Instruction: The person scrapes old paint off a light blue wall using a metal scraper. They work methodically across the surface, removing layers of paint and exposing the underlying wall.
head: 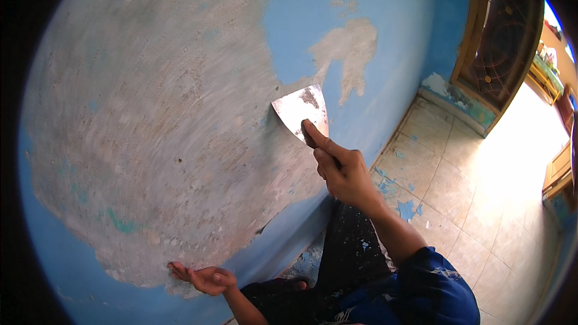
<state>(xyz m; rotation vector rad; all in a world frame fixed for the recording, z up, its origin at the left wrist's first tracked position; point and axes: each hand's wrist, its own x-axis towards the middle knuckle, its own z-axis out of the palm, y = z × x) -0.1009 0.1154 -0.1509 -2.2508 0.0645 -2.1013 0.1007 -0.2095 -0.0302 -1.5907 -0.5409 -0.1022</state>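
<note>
My right hand (345,171) grips the handle of a wide metal putty knife (305,110), its index finger stretched along the blade's base. The blade's edge lies at or very near the wall, by the border between bare grey plaster (194,113) and blue paint (298,18); contact cannot be told. At the lower part of the view my left hand (205,278) holds nothing, palm turned up and fingers apart, its fingertips at the plaster's lower edge. A smaller bare patch (356,45) shows in the blue paint beyond the blade.
Flakes of blue paint (406,209) lie on the tiled floor (451,189) along the wall's foot. An open wooden door frame (463,54) with a patterned panel stands at the upper right, beside a brightly lit doorway. My legs in dark, paint-specked trousers (352,243) are close to the wall.
</note>
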